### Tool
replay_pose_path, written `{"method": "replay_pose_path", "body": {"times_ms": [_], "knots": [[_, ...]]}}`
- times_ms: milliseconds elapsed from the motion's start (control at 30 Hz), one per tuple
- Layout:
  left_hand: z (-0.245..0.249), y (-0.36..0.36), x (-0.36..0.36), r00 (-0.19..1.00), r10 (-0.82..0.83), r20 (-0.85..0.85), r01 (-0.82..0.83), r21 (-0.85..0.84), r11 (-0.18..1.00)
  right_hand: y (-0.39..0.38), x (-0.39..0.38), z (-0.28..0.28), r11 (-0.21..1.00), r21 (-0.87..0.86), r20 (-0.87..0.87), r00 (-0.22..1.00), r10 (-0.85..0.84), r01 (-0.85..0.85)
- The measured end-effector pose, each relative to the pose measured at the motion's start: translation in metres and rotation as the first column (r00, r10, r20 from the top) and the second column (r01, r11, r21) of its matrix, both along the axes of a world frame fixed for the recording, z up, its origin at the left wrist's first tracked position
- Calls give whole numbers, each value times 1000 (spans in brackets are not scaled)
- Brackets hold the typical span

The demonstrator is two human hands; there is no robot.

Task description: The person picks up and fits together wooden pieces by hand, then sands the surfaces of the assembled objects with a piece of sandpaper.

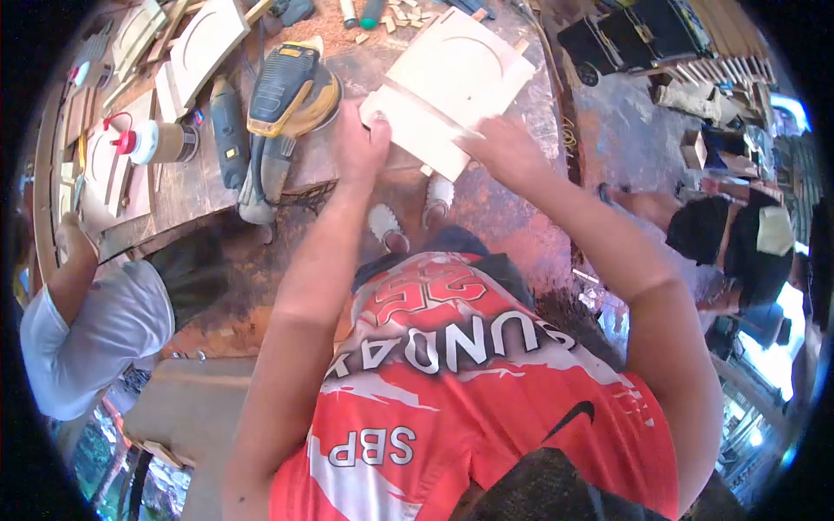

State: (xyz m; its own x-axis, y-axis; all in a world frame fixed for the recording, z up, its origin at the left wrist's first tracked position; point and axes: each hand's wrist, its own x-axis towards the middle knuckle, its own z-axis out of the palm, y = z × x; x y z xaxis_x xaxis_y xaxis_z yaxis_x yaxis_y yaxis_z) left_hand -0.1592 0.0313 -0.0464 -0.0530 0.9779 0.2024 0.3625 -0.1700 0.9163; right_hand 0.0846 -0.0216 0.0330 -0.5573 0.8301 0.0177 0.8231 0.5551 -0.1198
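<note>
A pale wooden panel (473, 69) with a curved recess lies at the table's near edge, and a flat wooden board (417, 130) adjoins its near side, partly overhanging. My left hand (363, 143) grips the left end of that board, thumb on top and fingers mostly hidden. My right hand (506, 154) is at the board's right end, fingers bent and pressed together. It is slightly blurred, and whether a small thing is pinched there is hidden.
A yellow-and-black sander (291, 91) sits left of my left hand, beside a grey power tool (228, 135). Farther left are a glue bottle (161, 141) and more wooden panels (204, 48). Small wood offcuts (407, 16) lie at the back. Another person (100, 330) is at the left.
</note>
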Motion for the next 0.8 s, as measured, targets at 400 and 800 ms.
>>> {"method": "replay_pose_path", "body": {"times_ms": [400, 800], "knots": [[-2, 0, 0, 992, 37, -121, -28, 73, 997, 15, -11, -16, 998, 65, -31, 999, 27, -24], [-10, 4, -1, 993, -56, 99, 51, 55, 997, -108, 53, 29, 849, -271, -101, 863, -495, 454]]}}
